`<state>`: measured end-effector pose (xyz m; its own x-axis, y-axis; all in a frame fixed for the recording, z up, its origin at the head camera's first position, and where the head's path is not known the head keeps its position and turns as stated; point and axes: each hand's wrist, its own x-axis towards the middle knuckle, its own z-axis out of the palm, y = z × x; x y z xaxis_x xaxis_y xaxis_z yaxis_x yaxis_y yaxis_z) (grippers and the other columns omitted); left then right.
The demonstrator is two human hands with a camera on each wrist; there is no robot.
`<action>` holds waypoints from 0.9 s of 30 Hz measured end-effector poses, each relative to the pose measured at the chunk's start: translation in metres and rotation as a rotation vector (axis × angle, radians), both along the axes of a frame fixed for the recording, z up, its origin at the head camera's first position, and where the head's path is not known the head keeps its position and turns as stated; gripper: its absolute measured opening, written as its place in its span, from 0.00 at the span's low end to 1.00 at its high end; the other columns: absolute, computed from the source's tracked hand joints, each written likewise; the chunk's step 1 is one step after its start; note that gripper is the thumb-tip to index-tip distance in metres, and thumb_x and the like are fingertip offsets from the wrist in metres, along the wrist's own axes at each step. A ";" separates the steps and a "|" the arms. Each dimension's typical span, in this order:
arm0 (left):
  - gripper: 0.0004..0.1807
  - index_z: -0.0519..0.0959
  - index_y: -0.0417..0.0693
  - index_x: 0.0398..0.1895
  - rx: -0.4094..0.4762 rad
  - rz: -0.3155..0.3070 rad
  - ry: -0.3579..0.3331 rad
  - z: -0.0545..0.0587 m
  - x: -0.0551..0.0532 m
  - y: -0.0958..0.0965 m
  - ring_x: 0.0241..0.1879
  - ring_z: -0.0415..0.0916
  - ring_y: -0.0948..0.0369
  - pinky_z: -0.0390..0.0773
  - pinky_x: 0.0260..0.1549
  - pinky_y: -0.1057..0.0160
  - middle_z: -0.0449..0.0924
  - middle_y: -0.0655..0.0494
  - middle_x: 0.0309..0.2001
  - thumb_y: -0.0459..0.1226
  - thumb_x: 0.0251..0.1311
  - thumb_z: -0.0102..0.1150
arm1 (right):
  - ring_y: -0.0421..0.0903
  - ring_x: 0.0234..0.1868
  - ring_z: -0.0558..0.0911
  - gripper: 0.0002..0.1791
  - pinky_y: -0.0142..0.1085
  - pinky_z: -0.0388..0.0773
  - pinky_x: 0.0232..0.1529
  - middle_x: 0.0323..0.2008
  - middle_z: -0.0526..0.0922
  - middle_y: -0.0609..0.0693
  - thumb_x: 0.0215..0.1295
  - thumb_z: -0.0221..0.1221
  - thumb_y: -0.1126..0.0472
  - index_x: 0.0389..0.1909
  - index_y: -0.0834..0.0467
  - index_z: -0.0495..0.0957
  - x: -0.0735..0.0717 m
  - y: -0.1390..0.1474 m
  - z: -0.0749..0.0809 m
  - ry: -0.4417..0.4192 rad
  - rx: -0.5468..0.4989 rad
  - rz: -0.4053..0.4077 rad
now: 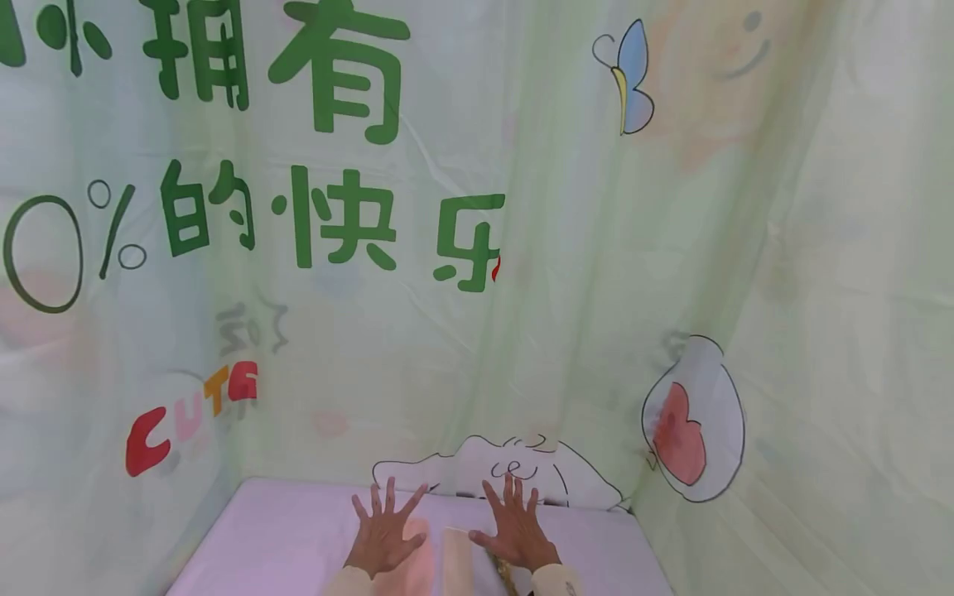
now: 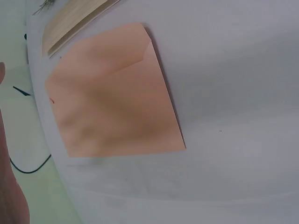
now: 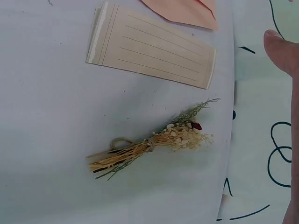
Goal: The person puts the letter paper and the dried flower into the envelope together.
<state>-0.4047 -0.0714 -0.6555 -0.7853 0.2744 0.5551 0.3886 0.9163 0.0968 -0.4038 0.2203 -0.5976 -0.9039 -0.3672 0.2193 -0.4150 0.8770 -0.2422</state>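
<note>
Both hands are held up over the table with their fingers spread, holding nothing. My left hand [image 1: 383,530] is above a pink envelope [image 2: 112,102], which lies with its flap showing in the left wrist view. My right hand [image 1: 516,530] is above a small bunch of dried flowers [image 3: 152,144] tied with twine. Between the two lies a folded sheet of lined cream paper [image 3: 154,46], also partly visible between the hands in the head view. Only the edge of each hand shows in its wrist view.
The items lie on a pale table [image 1: 276,521]. Around it hang light curtains [image 1: 581,331] printed with green characters, a butterfly [image 1: 633,79] and a heart in a drawn outline [image 1: 681,434]. The back curtain meets the table's far edge.
</note>
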 end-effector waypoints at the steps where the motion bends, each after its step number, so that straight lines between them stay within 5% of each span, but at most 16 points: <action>1: 0.48 0.55 0.79 0.87 -0.016 0.013 0.010 -0.005 -0.001 -0.001 0.67 0.74 0.20 0.65 0.56 0.10 0.72 0.24 0.74 0.66 0.65 0.62 | 0.82 0.83 0.53 0.54 0.85 0.45 0.75 0.82 0.54 0.80 0.70 0.58 0.26 0.83 0.61 0.64 0.001 -0.001 0.000 -0.006 -0.003 0.001; 4: 0.51 0.52 0.83 0.87 -0.043 0.033 0.045 -0.016 -0.005 -0.002 0.66 0.76 0.22 0.68 0.54 0.11 0.73 0.25 0.73 0.66 0.63 0.64 | 0.82 0.83 0.53 0.55 0.84 0.45 0.75 0.83 0.53 0.80 0.70 0.58 0.26 0.84 0.61 0.63 0.003 -0.002 -0.001 -0.026 -0.008 -0.002; 9: 0.56 0.44 0.85 0.88 -0.017 0.015 0.060 -0.018 0.000 -0.004 0.63 0.77 0.22 0.68 0.52 0.10 0.74 0.25 0.71 0.63 0.62 0.67 | 0.85 0.81 0.55 0.55 0.86 0.44 0.72 0.81 0.55 0.83 0.72 0.56 0.25 0.81 0.64 0.65 0.004 -0.004 -0.008 -0.011 -0.023 0.034; 15: 0.47 0.61 0.78 0.84 0.014 0.001 -0.051 -0.008 0.013 -0.004 0.65 0.76 0.21 0.67 0.51 0.08 0.74 0.23 0.71 0.59 0.62 0.70 | 0.84 0.82 0.55 0.54 0.85 0.45 0.74 0.80 0.56 0.83 0.68 0.60 0.29 0.82 0.63 0.65 0.004 -0.009 -0.011 -0.053 -0.028 0.026; 19: 0.43 0.61 0.83 0.82 0.004 0.007 -0.126 -0.002 0.021 -0.005 0.66 0.76 0.22 0.68 0.51 0.09 0.73 0.24 0.72 0.58 0.65 0.68 | 0.83 0.83 0.54 0.53 0.84 0.45 0.75 0.81 0.55 0.83 0.67 0.62 0.32 0.82 0.62 0.64 0.005 -0.012 -0.013 -0.094 -0.016 0.022; 23: 0.40 0.67 0.79 0.79 0.048 -0.012 -0.128 0.004 0.032 -0.003 0.62 0.77 0.20 0.69 0.48 0.08 0.75 0.23 0.69 0.55 0.63 0.71 | 0.82 0.83 0.55 0.52 0.83 0.46 0.77 0.81 0.56 0.81 0.67 0.63 0.33 0.82 0.61 0.65 0.008 -0.014 -0.016 -0.126 0.006 0.007; 27: 0.37 0.70 0.74 0.77 0.047 0.004 -0.173 -0.005 0.034 -0.003 0.62 0.75 0.21 0.70 0.48 0.09 0.74 0.23 0.69 0.53 0.64 0.71 | 0.81 0.82 0.57 0.51 0.83 0.47 0.76 0.81 0.57 0.81 0.66 0.65 0.34 0.81 0.61 0.67 0.010 -0.016 -0.021 -0.137 0.006 0.012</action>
